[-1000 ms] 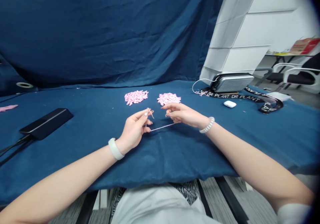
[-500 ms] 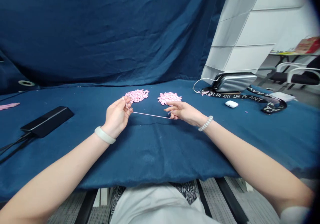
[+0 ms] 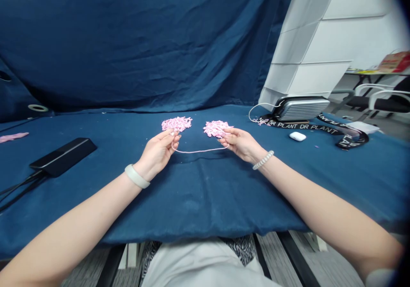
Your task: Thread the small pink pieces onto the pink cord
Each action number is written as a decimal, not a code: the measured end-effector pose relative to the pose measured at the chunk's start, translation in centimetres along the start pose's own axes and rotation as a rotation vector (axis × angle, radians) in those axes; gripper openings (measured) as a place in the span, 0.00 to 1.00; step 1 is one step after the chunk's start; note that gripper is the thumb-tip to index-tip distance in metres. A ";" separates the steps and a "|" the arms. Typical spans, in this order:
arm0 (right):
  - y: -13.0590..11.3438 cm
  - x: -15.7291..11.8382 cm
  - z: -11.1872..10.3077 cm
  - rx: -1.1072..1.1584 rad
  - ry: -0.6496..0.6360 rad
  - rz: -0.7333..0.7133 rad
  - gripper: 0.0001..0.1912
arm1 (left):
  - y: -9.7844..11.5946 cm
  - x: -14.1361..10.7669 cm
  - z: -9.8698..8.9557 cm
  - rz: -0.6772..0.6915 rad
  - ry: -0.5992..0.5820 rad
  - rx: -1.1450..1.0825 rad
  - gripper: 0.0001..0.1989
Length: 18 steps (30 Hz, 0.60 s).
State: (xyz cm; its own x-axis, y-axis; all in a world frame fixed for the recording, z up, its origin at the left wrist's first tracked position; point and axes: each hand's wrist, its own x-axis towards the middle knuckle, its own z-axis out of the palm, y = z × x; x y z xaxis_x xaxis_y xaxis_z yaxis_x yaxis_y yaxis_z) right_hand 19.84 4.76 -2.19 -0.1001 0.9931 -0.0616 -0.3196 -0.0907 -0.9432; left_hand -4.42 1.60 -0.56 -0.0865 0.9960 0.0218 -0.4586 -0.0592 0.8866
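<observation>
A thin pink string [image 3: 200, 151] hangs in a shallow sag between my two hands, above the blue cloth. My left hand [image 3: 159, 151] pinches one end, and a small whitish bit shows at its fingertips. At the other end, my right hand [image 3: 241, 143] has its fingers closed on the string. Just beyond the left fingertips lies a heap of small pink pieces [image 3: 177, 124]. A second heap of pink pieces [image 3: 215, 128] sits behind the right fingertips, which partly cover its edge.
On the left are a black box with cables [image 3: 63, 156] and a pink strip [image 3: 14, 137]. To the right lie a white earbud case [image 3: 297, 136], a silver ribbed case [image 3: 303, 109] and a black lettered lanyard [image 3: 299, 126]. A blue curtain [image 3: 134, 43] hangs behind the table.
The string was stretched straight and now sags. My left hand has moved slightly right, and the right hand's fingers have closed together more. The view has shifted a little.
</observation>
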 end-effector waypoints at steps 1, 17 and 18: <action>0.1 -0.1 0.1 0.033 0.012 0.008 0.11 | -0.3 -0.1 0.0 -0.027 0.002 0.009 0.07; 0.9 -2.1 2.4 0.152 0.018 0.006 0.11 | -1.9 -2.6 1.3 -0.094 -0.180 0.357 0.17; 1.1 -2.1 2.5 0.149 0.028 0.001 0.12 | -1.8 -2.6 1.3 -0.082 -0.180 0.371 0.19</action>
State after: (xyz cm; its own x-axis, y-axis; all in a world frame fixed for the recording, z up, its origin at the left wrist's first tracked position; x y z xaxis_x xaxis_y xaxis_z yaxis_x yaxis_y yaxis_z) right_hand 17.37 2.39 -2.33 -0.0743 0.9945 -0.0733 -0.4557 -0.0992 -0.8846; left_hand -2.18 -0.80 -1.64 0.1084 0.9941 -0.0049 -0.1054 0.0164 0.9943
